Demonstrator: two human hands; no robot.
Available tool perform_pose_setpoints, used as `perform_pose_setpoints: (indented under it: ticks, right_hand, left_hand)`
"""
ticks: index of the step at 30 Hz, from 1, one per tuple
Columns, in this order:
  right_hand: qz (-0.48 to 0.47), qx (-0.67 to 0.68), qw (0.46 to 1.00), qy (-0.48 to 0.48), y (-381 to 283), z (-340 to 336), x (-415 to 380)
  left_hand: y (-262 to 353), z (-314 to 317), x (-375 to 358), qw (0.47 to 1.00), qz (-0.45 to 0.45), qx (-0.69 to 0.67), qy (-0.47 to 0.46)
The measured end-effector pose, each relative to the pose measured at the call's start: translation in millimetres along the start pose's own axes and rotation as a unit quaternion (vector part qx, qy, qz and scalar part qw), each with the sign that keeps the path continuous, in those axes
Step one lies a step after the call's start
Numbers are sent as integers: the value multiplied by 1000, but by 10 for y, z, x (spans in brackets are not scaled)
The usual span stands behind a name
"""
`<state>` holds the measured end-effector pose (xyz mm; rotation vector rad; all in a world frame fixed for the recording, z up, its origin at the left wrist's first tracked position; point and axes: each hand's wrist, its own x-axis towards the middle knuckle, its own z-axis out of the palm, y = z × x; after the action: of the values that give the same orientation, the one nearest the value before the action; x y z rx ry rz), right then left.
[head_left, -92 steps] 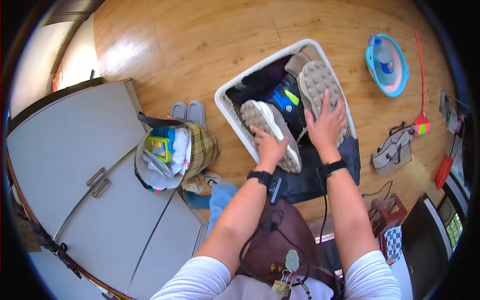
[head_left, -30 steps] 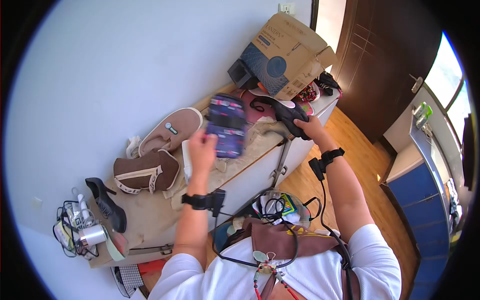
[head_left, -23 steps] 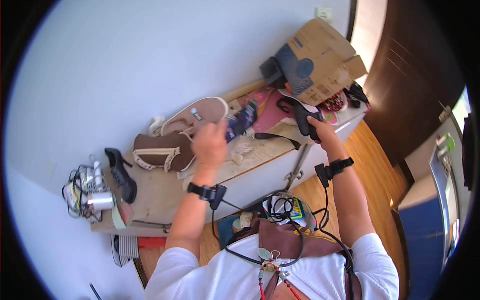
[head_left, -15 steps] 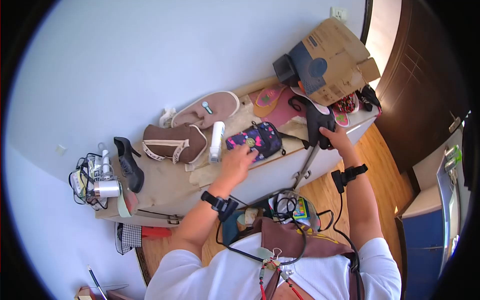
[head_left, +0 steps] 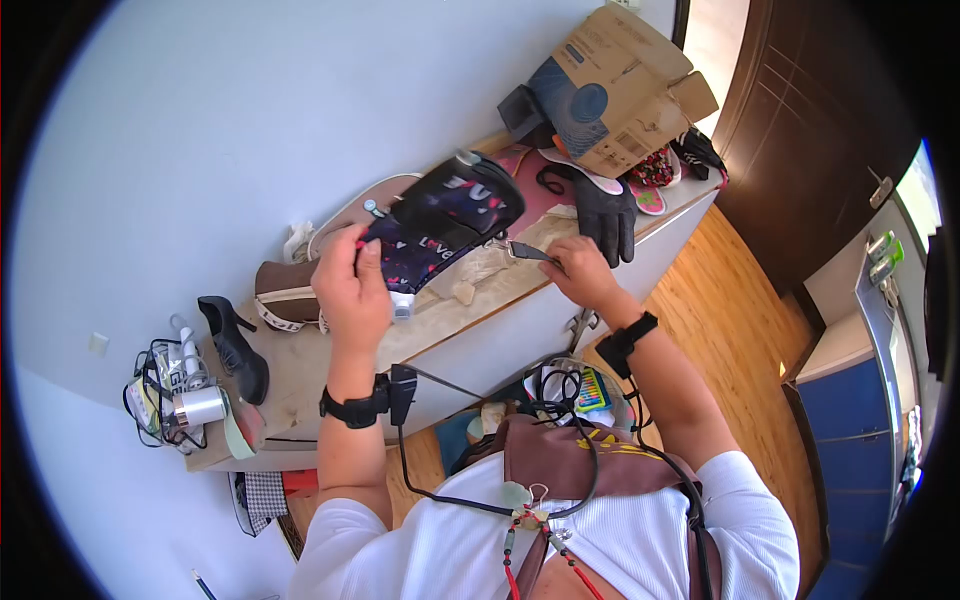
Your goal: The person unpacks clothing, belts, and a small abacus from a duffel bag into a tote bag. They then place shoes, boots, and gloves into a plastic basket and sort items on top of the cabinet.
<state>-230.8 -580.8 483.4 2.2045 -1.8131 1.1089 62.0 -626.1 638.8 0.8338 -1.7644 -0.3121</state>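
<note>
A small dark bag with a colourful print and white lettering is held up above the cabinet top, tilted and a little blurred. My left hand is closed on its left end, thumb in front. At its right side, my right hand pinches the grey strap, which is clipped to the bag by a metal hook. Beneath the bag shows the end of a white bottle; the rest of it is hidden. A black glove lies just beyond my right hand, not touching it.
On the cabinet top stand a black high-heeled shoe, a brown padded item, a cardboard box and insoles. Cables and a white cylinder crowd the left end. A bin of odds and ends sits below.
The bag has been lifted off the cabinet top, moved left and turned by my left hand. My right hand has let go of the black glove and taken the strap. The view has shifted slightly.
</note>
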Motion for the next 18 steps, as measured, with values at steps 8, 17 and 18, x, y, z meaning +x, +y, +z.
perform_pose_setpoints:
  ticks: [8,17,18]
  right_hand:
    - [105,175,978,-40,-651,-334,-337]
    - [91,139,986,12,-1160,-562,-451]
    - [37,151,987,-39,-1252,-680,-552]
  left_hand:
    - [80,-363,-123,997,21,6,77]
    - [-84,-534,-61,989,-1,14,145]
    - [-192,-519,-72,984,36,-87,149]
